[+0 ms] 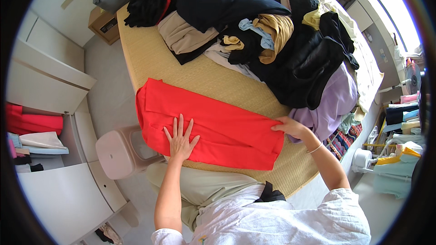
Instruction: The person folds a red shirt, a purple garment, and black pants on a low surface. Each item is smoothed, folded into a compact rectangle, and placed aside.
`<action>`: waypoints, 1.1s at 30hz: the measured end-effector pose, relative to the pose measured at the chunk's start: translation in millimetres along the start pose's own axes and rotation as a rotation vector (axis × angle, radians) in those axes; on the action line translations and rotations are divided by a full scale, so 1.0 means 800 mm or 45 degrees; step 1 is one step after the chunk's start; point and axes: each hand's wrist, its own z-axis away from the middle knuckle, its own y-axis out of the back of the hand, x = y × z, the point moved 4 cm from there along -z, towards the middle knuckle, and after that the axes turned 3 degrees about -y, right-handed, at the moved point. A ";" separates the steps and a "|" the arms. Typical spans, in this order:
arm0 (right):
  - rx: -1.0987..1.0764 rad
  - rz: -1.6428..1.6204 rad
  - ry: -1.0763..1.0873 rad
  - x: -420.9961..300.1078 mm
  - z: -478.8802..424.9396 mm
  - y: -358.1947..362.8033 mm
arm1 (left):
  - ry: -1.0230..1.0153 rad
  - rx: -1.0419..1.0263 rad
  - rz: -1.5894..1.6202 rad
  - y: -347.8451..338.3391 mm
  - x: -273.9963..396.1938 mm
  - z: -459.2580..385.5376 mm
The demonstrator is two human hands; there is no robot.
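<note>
A red garment, folded into a long flat strip, lies before me across the near part of a bed covered with a woven straw mat. My left hand rests flat on the cloth towards its left end, fingers spread. At the far right corner, my right hand pinches the edge of the fabric between thumb and fingers. The left end of the garment reaches the mat's left edge and looks bunched in layers. A bangle circles my right wrist.
A heap of clothes covers the far side, with a lilac garment close to my right hand. A pink plastic stool stands at the left, beside an open cabinet holding folded clothes. Hanging laundry and a fan are at the right.
</note>
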 end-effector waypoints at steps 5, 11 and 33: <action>0.441 0.254 -0.201 0.037 0.035 0.070 | -0.051 0.002 0.048 0.000 0.002 -0.002; 1.107 1.077 0.314 0.008 0.061 0.064 | -0.043 0.005 0.060 0.003 0.015 0.000; 0.776 1.286 0.799 0.010 0.107 -0.081 | -0.509 0.173 0.566 0.002 0.262 -0.038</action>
